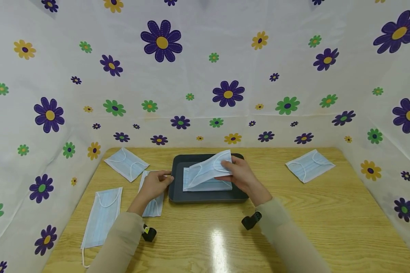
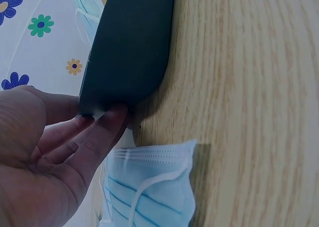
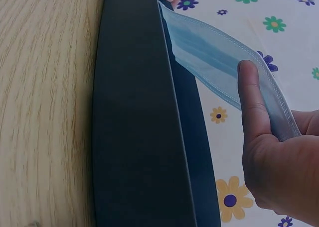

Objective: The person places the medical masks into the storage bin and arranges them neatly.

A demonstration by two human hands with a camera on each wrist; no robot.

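A dark grey tray [image 1: 208,197] sits at the middle of the table with a light blue face mask [image 1: 207,186] lying flat in it. Above that one, my right hand [image 1: 242,175] pinches a second face mask [image 3: 214,55] by its right end, thumb on top and fingers beneath. The held mask slants down to the left, its far end low over the tray. My left hand [image 1: 157,184] grips the tray's left edge, thumb at the rim and fingers against the outer wall [image 2: 127,53]. Partly hidden under this hand lies another mask [image 2: 149,182].
More face masks lie flat on the wooden table: one at the back left [image 1: 126,164], one at the front left [image 1: 102,216] and one at the back right [image 1: 310,166]. A white curtain with printed flowers [image 1: 198,68] encloses the back and sides.
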